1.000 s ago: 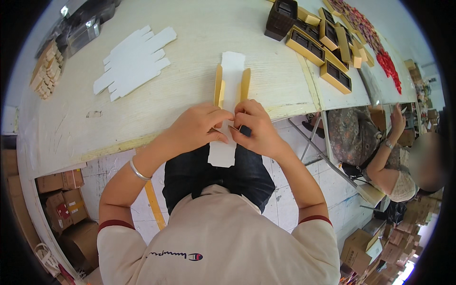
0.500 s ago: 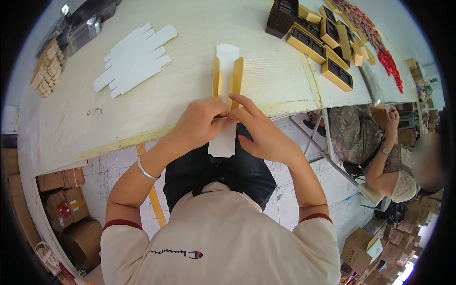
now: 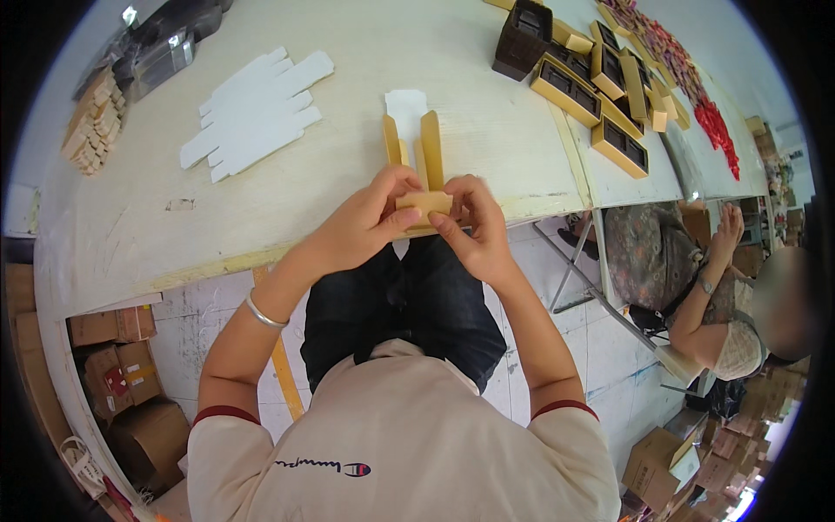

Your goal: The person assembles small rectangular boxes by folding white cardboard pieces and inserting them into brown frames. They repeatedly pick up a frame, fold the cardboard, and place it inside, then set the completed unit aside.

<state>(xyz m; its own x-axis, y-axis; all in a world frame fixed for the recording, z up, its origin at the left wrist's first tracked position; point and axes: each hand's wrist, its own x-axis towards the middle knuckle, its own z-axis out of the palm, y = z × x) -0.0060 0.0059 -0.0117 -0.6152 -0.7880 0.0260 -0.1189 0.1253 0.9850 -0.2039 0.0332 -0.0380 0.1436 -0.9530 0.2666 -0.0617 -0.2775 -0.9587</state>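
Observation:
Between my hands, at the table's near edge, is a partly folded cardboard box (image 3: 431, 150), gold outside and white inside. Its long side walls stand up, and a white flap lies flat at its far end. The near end panel is raised, its gold face toward me. My left hand (image 3: 380, 210) pinches that panel's left corner with thumb and fingers. At the right corner, my right hand (image 3: 474, 224) grips the same panel, thumb in front and fingers curled behind. Farther left on the table lie flat white box blanks (image 3: 252, 113).
Several gold boxes with dark inserts (image 3: 619, 146) and a stack of dark brown trays (image 3: 523, 39) sit at the far right, beside red wrapped pieces (image 3: 717, 139). Folded tan pieces (image 3: 94, 122) and clear plastic trays (image 3: 165, 65) lie far left. A co-worker (image 3: 726, 304) sits at right.
The box's near end flap, which hung white toward my lap, has been folded up and now shows gold. Both hands have shifted to its corners.

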